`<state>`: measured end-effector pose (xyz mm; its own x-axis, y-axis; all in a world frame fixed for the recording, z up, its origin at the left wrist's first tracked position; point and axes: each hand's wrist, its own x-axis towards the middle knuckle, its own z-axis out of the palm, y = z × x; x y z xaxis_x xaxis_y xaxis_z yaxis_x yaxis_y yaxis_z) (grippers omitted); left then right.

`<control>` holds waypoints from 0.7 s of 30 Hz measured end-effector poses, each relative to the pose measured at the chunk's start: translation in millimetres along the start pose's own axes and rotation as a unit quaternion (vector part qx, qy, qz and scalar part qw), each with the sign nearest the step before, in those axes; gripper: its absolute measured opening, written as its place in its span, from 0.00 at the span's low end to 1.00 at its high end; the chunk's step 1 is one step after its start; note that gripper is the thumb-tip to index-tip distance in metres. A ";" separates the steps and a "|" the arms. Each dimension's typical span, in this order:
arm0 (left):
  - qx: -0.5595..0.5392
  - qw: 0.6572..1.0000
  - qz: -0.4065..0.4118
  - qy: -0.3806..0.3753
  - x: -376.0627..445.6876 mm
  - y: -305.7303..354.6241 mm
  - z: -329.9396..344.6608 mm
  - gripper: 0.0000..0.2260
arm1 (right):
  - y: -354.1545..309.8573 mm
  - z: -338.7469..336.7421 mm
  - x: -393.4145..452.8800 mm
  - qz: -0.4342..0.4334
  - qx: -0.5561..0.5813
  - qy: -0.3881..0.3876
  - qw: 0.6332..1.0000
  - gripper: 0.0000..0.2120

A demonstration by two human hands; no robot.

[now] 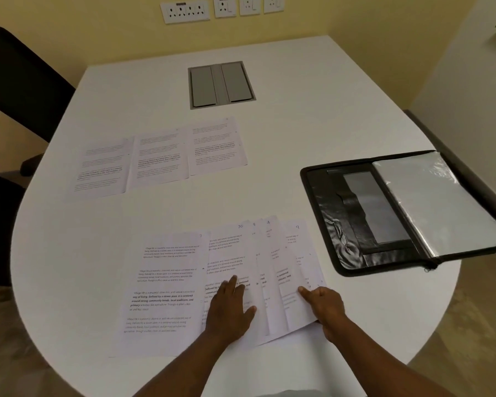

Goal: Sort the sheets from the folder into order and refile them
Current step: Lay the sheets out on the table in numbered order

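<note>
While fanned sheets [258,270] lie flat, left hand [229,308] presses them.

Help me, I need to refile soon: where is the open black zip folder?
The open black zip folder lies at the white table's right edge, right of the fanned sheets.

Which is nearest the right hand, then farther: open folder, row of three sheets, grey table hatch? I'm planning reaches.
From the right hand:
1. Open folder, to its right, beyond it.
2. Row of three sheets, mid-table, left.
3. Grey table hatch, far end.
</note>
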<state>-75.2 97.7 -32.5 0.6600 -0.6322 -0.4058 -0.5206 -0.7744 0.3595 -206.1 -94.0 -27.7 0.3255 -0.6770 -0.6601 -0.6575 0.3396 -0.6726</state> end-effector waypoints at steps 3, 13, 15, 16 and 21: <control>0.017 1.000 0.001 0.002 -0.6 -3.7 -0.1 0.30 | -1.9 -12.6 3.9 -0.024 -0.045 0.040 0.998 0.17; 0.067 0.998 0.009 0.015 9.0 -0.7 -7.6 0.30 | -101.5 -57.7 -23.3 -0.279 -0.112 0.176 0.937 0.07; 0.051 0.998 0.022 0.030 13.8 3.8 -11.4 0.28 | -126.3 -70.7 -30.0 -0.304 -0.076 0.197 0.929 0.05; 0.019 0.998 0.032 0.046 16.9 7.1 -14.1 0.26 | -138.8 -76.7 -32.5 -0.314 -0.058 0.208 0.924 0.05; -0.296 0.954 -0.011 0.048 46.1 49.1 -51.3 0.22 | -180.1 -96.8 -20.9 -0.291 0.036 0.243 0.925 0.04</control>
<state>-42.6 31.9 9.6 0.7289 -0.5883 -0.3503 -0.1278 -0.6195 0.7745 -160.3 -204.2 139.7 0.2535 -0.9666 0.0375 -0.4141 -0.1434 -0.8989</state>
